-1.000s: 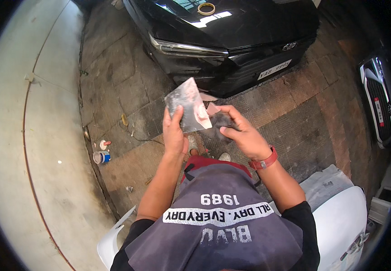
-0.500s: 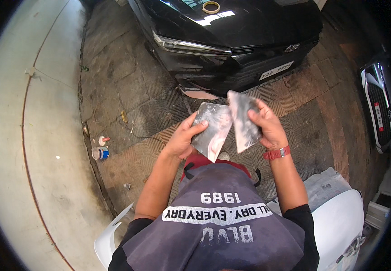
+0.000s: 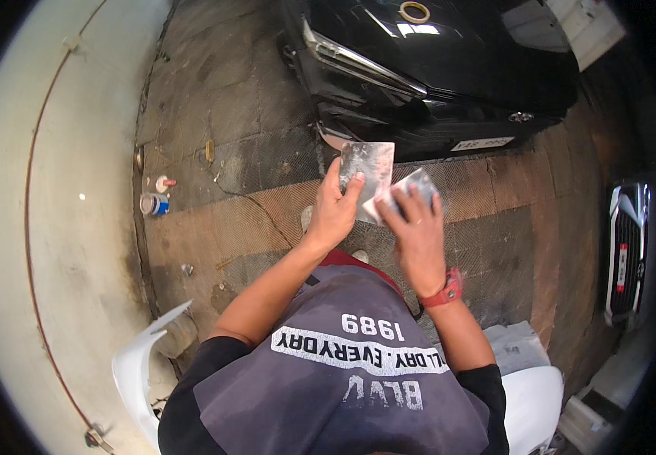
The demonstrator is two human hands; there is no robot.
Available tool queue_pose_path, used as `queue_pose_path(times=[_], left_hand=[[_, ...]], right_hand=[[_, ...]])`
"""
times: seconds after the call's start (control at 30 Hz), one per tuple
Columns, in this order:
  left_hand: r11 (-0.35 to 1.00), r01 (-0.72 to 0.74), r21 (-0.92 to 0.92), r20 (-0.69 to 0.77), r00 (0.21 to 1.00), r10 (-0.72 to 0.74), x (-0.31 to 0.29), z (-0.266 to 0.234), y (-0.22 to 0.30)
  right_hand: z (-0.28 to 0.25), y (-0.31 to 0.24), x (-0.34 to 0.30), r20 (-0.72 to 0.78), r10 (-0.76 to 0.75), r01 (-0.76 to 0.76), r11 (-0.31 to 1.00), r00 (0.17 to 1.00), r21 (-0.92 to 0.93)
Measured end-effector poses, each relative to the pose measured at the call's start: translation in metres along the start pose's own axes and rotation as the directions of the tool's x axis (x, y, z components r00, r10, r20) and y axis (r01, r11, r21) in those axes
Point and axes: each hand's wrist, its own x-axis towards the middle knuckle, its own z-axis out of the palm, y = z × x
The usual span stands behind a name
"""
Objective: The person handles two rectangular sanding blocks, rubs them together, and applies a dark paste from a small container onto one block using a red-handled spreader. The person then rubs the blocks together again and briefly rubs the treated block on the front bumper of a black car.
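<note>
My left hand grips a flat, square, greyish plate by its lower left edge, thumb on its face. Pale pinkish smears cover that face. A second thin plate, also grey with pinkish-white smears, is in my right hand, the back of the hand upward and fingers over it. Its edge overlaps or touches the lower right of the first plate; motion blur hides exactly how they meet. Both plates are above the floor, in front of the black car, whose lower bumper corner bears a pinkish patch.
A tape roll lies on the car's hood. On the left floor stand a blue-labelled can and a small red-and-white item, near a pale wall. White curved panels flank me. Another vehicle's front is at right.
My right hand has turned from thumb on its plate to back upward, bringing that plate lower against the other. The left plate has turned more upright. The view has shifted, moving the car rightward.
</note>
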Motion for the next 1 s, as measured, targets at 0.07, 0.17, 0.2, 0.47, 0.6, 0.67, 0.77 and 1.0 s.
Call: queue_pose_path(times=[0.07,0.17,0.2,0.47,0.6,0.67,0.77,1.0], left_hand=[[1.000,0.004,-0.013,-0.189,0.982,-0.006,-0.002,-0.002,-0.008],[0.897,-0.007,-0.442,-0.392,0.901,-0.186,-0.007,-0.012,-0.036],[0.808,-0.076,-0.584,-0.398,0.895,-0.203,-0.003,-0.027,-0.049],[0.662,0.062,-0.747,-0.208,0.924,-0.321,0.010,-0.071,-0.025],[0.671,0.063,-0.739,-0.176,0.943,-0.282,0.021,-0.092,-0.035],[0.610,0.127,-0.782,-0.102,0.940,-0.326,0.026,-0.115,-0.044],[0.561,0.145,-0.815,-0.074,0.934,-0.349,0.033,-0.138,-0.045],[0.754,-0.182,-0.631,-0.561,0.778,-0.282,0.075,-0.244,-0.067]], right_hand=[[0.001,-0.004,-0.006,0.108,-0.045,0.043,0.999,0.993,0.021],[0.001,-0.011,0.001,0.218,-0.100,0.096,0.995,0.971,0.028],[-0.003,-0.015,0.009,0.218,-0.140,0.131,0.990,0.966,0.055],[0.025,-0.052,0.068,0.293,-0.074,-0.082,0.870,0.953,0.487],[0.072,-0.012,0.100,0.239,-0.156,0.111,0.975,0.958,0.191],[0.069,-0.018,0.127,0.276,-0.116,0.035,0.959,0.954,0.280],[0.084,-0.040,0.158,0.303,-0.024,-0.171,0.781,0.953,0.601],[0.124,-0.123,0.248,0.750,0.114,-0.680,-0.351,0.652,0.644]])
